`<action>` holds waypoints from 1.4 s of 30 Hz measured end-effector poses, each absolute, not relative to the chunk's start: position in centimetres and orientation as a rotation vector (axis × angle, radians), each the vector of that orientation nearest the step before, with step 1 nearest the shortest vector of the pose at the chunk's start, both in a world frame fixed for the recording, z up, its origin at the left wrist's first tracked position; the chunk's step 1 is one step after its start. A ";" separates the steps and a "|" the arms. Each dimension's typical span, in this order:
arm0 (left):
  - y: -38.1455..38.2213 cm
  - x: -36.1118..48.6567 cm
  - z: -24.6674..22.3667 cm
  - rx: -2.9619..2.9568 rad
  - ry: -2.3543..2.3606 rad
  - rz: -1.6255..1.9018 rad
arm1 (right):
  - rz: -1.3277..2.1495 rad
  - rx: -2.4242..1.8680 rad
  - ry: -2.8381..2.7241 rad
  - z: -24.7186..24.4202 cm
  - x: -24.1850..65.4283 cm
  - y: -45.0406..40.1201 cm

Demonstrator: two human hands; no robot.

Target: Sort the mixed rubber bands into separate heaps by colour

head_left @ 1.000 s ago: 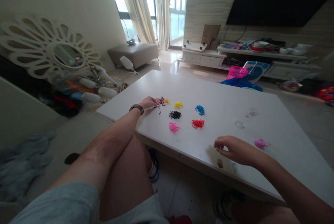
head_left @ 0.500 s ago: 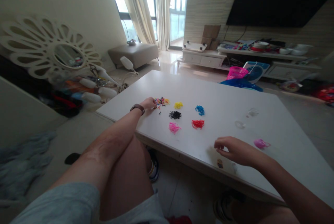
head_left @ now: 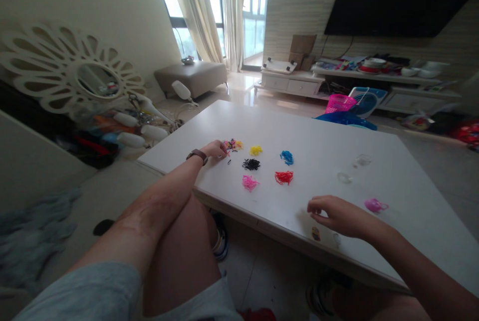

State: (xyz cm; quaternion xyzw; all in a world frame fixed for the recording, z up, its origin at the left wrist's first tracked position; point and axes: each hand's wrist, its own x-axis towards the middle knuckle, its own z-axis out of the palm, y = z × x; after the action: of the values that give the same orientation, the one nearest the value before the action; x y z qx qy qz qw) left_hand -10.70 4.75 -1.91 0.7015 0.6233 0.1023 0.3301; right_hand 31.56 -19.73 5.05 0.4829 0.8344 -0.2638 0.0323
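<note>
My left hand (head_left: pixel 215 149), with a watch (head_left: pixel 197 157) on its wrist, reaches to the near-left edge of a mixed-colour pile of small rubber bands (head_left: pixel 234 145). Its fingers are pinched together; what lies between them is hidden. Sorted heaps lie to the right: yellow bands (head_left: pixel 256 150), black bands (head_left: pixel 251 164), pink bands (head_left: pixel 249 183), blue bands (head_left: pixel 287 157) and red bands (head_left: pixel 284 178). My right hand (head_left: pixel 333 215) hovers over the table's near side, fingers loosely curled, thumb apart, holding nothing visible. A small yellow-brown figure (head_left: pixel 316 234) lies just below it.
On the white table (head_left: pixel 262 124), a pink cup-like object (head_left: pixel 374 205), a clear ring (head_left: pixel 344 178) and a clear plastic piece (head_left: pixel 362 160) lie to the right. Beyond the far edge are a pink basket (head_left: pixel 340 103) and a low cabinet (head_left: pixel 290 83). A lamp (head_left: pixel 149 132) stands left.
The fingers of my left hand have shifted slightly at the edge of the mixed pile. My right hand and the sorted heaps look unchanged.
</note>
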 end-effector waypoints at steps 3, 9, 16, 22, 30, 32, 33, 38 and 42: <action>4.6 -10.1 -1.9 1.865 1.687 0.226 | -0.804 1.480 2.567 5.0 31.6 -19.7; 4.8 -10.0 -1.4 1.901 1.742 0.268 | -0.804 1.479 2.558 5.0 31.5 -19.7; 4.9 -10.8 -0.8 1.900 1.756 0.379 | -0.813 1.491 2.559 5.1 31.6 -19.8; 4.9 -11.1 -1.0 1.835 1.745 0.465 | -0.809 1.496 2.552 4.9 31.6 -19.8; 4.8 -11.5 -0.9 1.760 1.737 0.564 | -0.820 1.493 2.557 4.6 31.8 -19.8; 4.7 -11.5 -0.9 1.738 1.761 0.574 | -0.819 1.496 2.549 4.6 31.7 -19.8; 4.7 -11.5 -0.9 1.731 1.775 0.580 | -0.817 1.495 2.546 4.7 31.7 -19.8; 4.7 -11.4 -1.1 1.737 1.795 0.598 | -0.805 1.482 2.545 4.9 31.6 -19.8; 4.9 -11.3 -1.3 1.731 1.830 0.590 | -0.817 1.482 2.550 4.8 31.7 -19.8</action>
State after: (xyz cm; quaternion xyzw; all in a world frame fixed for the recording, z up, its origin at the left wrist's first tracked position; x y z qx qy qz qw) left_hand -11.34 4.90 -1.32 0.6434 0.6805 0.2192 0.2738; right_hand 31.68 -19.78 4.84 0.4838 0.8326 -0.2666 0.0404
